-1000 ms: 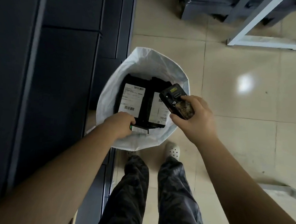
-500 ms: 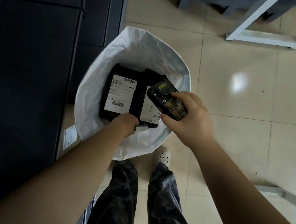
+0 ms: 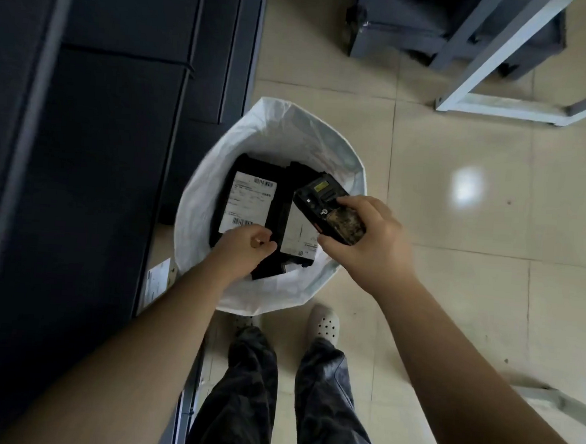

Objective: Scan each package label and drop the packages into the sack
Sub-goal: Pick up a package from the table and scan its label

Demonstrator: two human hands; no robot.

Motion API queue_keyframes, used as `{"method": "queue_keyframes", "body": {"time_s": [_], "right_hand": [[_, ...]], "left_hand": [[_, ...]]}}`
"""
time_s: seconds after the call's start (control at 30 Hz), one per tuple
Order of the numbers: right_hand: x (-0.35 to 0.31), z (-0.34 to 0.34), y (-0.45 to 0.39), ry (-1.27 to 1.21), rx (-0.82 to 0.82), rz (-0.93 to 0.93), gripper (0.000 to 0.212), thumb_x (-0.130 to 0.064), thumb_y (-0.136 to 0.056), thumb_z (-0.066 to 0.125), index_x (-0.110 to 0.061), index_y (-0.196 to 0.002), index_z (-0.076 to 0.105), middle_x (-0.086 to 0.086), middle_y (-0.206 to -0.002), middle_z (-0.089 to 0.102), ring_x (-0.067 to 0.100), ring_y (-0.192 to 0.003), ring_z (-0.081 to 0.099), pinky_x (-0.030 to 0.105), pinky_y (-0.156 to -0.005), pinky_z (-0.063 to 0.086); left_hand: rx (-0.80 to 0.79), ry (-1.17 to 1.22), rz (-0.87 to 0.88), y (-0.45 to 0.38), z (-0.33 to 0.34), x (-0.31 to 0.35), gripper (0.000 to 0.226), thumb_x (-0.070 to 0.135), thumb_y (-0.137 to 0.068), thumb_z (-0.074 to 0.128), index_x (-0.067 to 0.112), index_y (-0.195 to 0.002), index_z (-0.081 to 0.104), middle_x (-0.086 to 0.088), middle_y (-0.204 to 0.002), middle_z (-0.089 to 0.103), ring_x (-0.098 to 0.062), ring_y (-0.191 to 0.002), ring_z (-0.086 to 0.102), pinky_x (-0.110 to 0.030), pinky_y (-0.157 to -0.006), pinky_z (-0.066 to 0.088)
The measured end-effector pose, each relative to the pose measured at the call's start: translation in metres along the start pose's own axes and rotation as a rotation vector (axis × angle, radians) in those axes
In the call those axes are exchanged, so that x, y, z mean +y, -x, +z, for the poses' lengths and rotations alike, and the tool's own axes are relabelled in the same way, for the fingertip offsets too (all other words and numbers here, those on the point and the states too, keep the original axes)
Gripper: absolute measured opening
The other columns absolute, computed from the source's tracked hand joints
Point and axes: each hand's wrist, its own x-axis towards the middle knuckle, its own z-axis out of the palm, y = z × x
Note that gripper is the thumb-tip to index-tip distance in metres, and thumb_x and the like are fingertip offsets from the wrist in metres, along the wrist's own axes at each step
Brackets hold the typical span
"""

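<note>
White labels (image 3: 248, 203) with barcodes on black packages (image 3: 279, 200) in the sack (image 3: 263, 295) — print too small to read (blurred)

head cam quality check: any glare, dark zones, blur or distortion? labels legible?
Head view: bright glare patch on the floor tiles; dark surface at left underexposed, little detail; wide-angle bending at the white frame; label on the package in the sack shows barcodes, text too soft to read; scanner in right hand fairly sharp; left hand slightly soft.
</note>
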Motion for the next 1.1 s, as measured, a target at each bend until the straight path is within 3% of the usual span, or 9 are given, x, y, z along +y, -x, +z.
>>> {"method": "queue_keyframes", "body": {"time_s": [0.13,0.3,0.43,0.5,0.6,0.73,0.9,1.0,1.1], "right_hand": [[-0.045,-0.033,0.006,-0.004,0.033,-0.046,0.058,-0.031,-0.069,0.084,-0.021,-0.122,0.065,-0.004,-0.121,0.06,0.013,-0.106,0.057,0.021,-0.084,0.042],[-0.113,-0.089,0.017,-0.023,0.061,-0.172,0.062,-0.045,-0.066,0.075,-0.026,-0.124,0.062,-0.004,-0.125,0.058,0.018,-0.111,0.058,0.037,-0.092,0.05],[-0.161,-0.134,0.026,-0.044,0.073,-0.307,0.058,-0.035,-0.071,0.082,-0.026,-0.124,0.061,-0.015,-0.119,0.053,-0.003,-0.1,0.046,0.009,-0.082,0.038],[-0.18,-0.152,0.032,-0.064,0.057,-0.38,0.058,-0.036,-0.072,0.082,-0.029,-0.124,0.06,-0.02,-0.114,0.048,-0.008,-0.093,0.041,0.009,-0.075,0.035],[-0.202,-0.171,0.046,-0.098,-0.013,-0.519,0.057,-0.037,-0.072,0.082,-0.032,-0.124,0.06,-0.02,-0.114,0.048,-0.009,-0.092,0.041,0.01,-0.075,0.037],[-0.239,-0.189,0.085,-0.164,-0.138,-0.705,0.057,-0.038,-0.072,0.081,-0.032,-0.125,0.059,-0.016,-0.124,0.052,-0.002,-0.103,0.049,0.021,-0.089,0.044],[-0.298,-0.196,0.168,-0.219,-0.24,-0.995,0.057,-0.037,-0.07,0.081,-0.029,-0.123,0.061,-0.012,-0.126,0.053,-0.008,-0.101,0.044,0.019,-0.088,0.039],[-0.326,-0.188,0.234,-0.276,-0.358,-1.104,0.056,-0.036,-0.071,0.081,-0.031,-0.123,0.06,-0.015,-0.123,0.052,-0.01,-0.099,0.043,0.012,-0.085,0.037],[-0.344,-0.169,0.316,-0.321,-0.465,-1.219,0.057,-0.035,-0.07,0.082,-0.032,-0.122,0.06,-0.016,-0.122,0.052,-0.009,-0.101,0.044,0.008,-0.085,0.034]], "left_hand": [[0.21,0.094,0.192,0.059,-0.047,0.051,0.033,0.027,-0.094,0.066,0.018,-0.126,0.063,0.009,-0.12,0.059,-0.009,-0.115,0.055,-0.024,-0.099,0.043],[0.431,0.051,0.42,0.148,-0.1,0.104,0.032,0.026,-0.092,0.066,0.02,-0.124,0.064,0.009,-0.122,0.06,-0.008,-0.11,0.056,-0.032,-0.097,0.048],[0.58,0.001,0.48,0.223,-0.124,0.138,0.032,0.03,-0.092,0.064,0.024,-0.123,0.063,0.02,-0.117,0.056,0.003,-0.108,0.052,-0.02,-0.095,0.043],[0.681,-0.02,0.481,0.258,-0.127,0.148,0.041,0.042,-0.09,0.06,0.024,-0.127,0.062,0.015,-0.125,0.056,-0.002,-0.117,0.051,-0.024,-0.1,0.043],[0.855,-0.001,0.437,0.318,-0.122,0.156,0.043,0.041,-0.09,0.06,0.022,-0.129,0.062,0.013,-0.129,0.055,-0.004,-0.121,0.051,-0.026,-0.104,0.041],[1.072,0.014,0.333,0.409,-0.103,0.152,0.038,0.038,-0.092,0.062,0.022,-0.127,0.063,0.016,-0.128,0.055,-0.001,-0.12,0.05,-0.022,-0.104,0.041],[1.343,0.065,0.18,0.532,-0.064,0.124,0.036,0.041,-0.094,0.063,0.029,-0.128,0.06,0.026,-0.126,0.049,0.003,-0.119,0.046,-0.028,-0.101,0.044],[1.481,0.075,0.08,0.608,-0.027,0.098,0.041,0.048,-0.092,0.058,0.03,-0.128,0.061,0.024,-0.127,0.052,-0.004,-0.12,0.048,-0.037,-0.102,0.046],[1.624,0.031,-0.032,0.686,0.023,0.064,0.04,0.045,-0.092,0.062,0.023,-0.125,0.064,0.017,-0.122,0.056,0.002,-0.112,0.049,-0.029,-0.098,0.045]]}}
